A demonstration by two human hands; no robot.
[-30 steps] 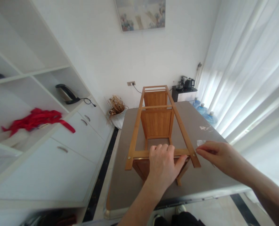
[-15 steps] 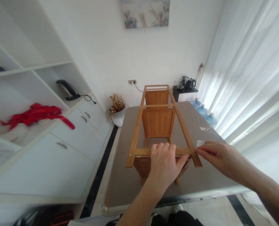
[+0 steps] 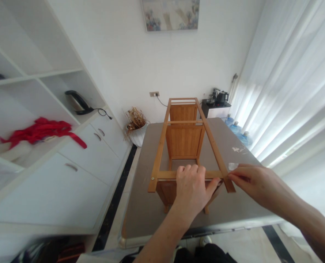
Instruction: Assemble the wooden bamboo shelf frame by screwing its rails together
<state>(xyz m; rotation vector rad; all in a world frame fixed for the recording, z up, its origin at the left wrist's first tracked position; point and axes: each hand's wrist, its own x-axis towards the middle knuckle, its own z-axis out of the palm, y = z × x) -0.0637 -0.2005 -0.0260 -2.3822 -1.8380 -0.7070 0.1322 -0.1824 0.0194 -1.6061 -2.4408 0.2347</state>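
Observation:
A wooden shelf rack (image 3: pixel 184 140) lies on its side on the grey table (image 3: pixel 233 146), its frame rails running away from me. My left hand (image 3: pixel 191 190) grips the near crossbar, fingers curled over its top and thumb beneath. My right hand (image 3: pixel 250 180) is pinched at the rack's near right corner, fingertips pressed together at the joint; what they hold is too small to make out. A small clear plastic bag (image 3: pixel 233 166) lies on the table just beyond that hand.
White shelving on the left holds a kettle (image 3: pixel 76 102) and red cloth (image 3: pixel 41 129). Drawers stand below it. A basket of dried grass (image 3: pixel 135 122), a small stand with a coffee maker (image 3: pixel 217 98) and water bottles (image 3: pixel 239 131) sit beyond the table. Curtains hang on the right.
My view has drifted slightly. My right hand's fingertips moved a little closer to the rack's near right corner. The left hand kept its grip on the crossbar.

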